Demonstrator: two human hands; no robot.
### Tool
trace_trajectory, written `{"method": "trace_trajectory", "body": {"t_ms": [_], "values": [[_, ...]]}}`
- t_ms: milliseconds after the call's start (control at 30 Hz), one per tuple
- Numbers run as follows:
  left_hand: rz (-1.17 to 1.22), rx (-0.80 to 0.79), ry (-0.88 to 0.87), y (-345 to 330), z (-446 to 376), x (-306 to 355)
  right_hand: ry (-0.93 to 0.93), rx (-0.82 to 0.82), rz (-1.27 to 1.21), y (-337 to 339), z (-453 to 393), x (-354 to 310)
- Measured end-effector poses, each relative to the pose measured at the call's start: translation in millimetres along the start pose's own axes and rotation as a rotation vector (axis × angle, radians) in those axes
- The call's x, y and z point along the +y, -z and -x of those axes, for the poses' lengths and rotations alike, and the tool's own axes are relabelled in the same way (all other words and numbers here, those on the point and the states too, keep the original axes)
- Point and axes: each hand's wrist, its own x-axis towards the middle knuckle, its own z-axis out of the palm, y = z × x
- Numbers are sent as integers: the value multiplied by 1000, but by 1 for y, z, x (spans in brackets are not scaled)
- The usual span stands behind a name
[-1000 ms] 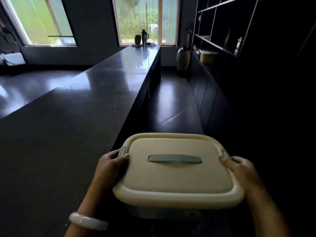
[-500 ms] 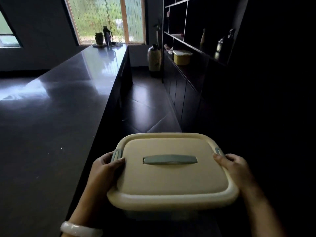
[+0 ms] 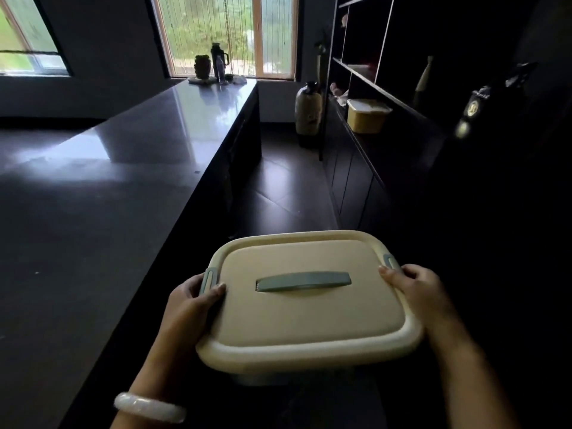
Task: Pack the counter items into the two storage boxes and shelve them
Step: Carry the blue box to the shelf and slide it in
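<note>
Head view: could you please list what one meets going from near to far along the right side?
Cream storage box held by both hands → yellow lidded box on the shelf → tall jug on the floor → window.

Dim room lit only by far windows (image 3: pixel 226 35), daylight glare streaking the glossy table (image 3: pixel 148 140), shelves (image 3: pixel 402 88) at right nearly black, wide-angle bowing at edges, slight motion blur on right-side objects.

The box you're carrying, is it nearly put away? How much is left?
Done: one yellow box already sits on the shelf. In hand: the cream box, lid on, is held by the left hand and right hand in the aisle. Left: setting it on the shelf.
</note>
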Motion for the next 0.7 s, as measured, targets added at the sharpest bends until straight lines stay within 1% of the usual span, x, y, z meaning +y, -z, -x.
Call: {"method": "trace_trajectory", "body": {"t_ms": [133, 267, 367, 500, 600, 700], "values": [[27, 3, 10, -19, -93, 15, -41, -45, -13, -33, -90, -16], [-3, -26, -6, -36, -205, 30, -46, -18, -34, -80, -181, -33], [-27, -72, -38, -49, -302, 46, -34, 37, -70, -122, -254, -53], [-23, -135, -65, -66, -421, 84, -55, 97, -114, -167, -334, -79], [-48, -220, -66, -92, -484, 110, -72, 173, -131, -181, -384, -90], [-57, -263, -74, -122, -545, 119, -85, 214, -145, -183, -439, -104]]}}
